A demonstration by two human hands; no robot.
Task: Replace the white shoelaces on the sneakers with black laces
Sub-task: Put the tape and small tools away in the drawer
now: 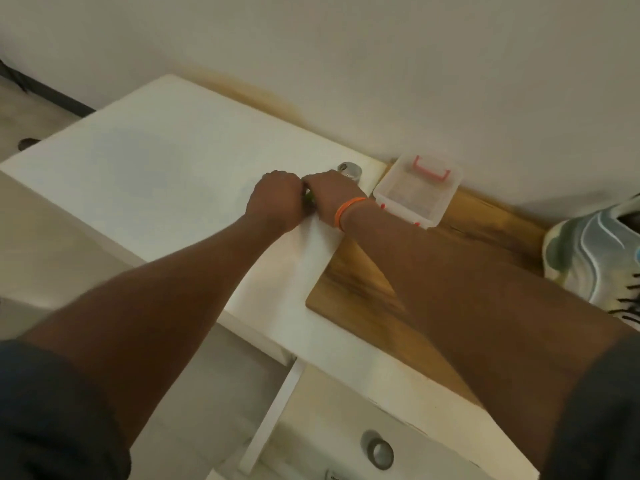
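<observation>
**Both hands bunched on a small dark item; sneaker at far right edge**

Sneaker (599, 251) sits at the right edge of the frame, on the wooden board (360, 289), only partly in view. Upper is pale blue/white w/ wavy raised lines, yellowish tint low on the side, light sole. Black lace (628, 303) shows at its lower part, strands crossing; rest cut off by frame edge.

Left hand (273, 202) and right hand (329, 195) meet well left of the sneaker, over the white desk (138, 161). Knuckles up, fingers of both curled under and closed around a small dark-green/black item (308, 199) that peeks out between the hands; can't tell what it is. Fingertips hidden. Orange wristband (348, 211) on right wrist. Dark sleeves at both lower corners.

Just behind the right hand: a small shiny metal object (349, 169), blurred. Right of it, a clear plastic box (417, 190) w/ a pink-red handle on the lid, straddling the desk edge and board, against the wall.

Desk top is white, plain; wooden board is brown, grainy, rounded corner, running along the white wall (346, 64). Below, a white drawer front w/ a round metal pull (379, 452). Pale floor at far left w/ dark skirting strip.
</observation>
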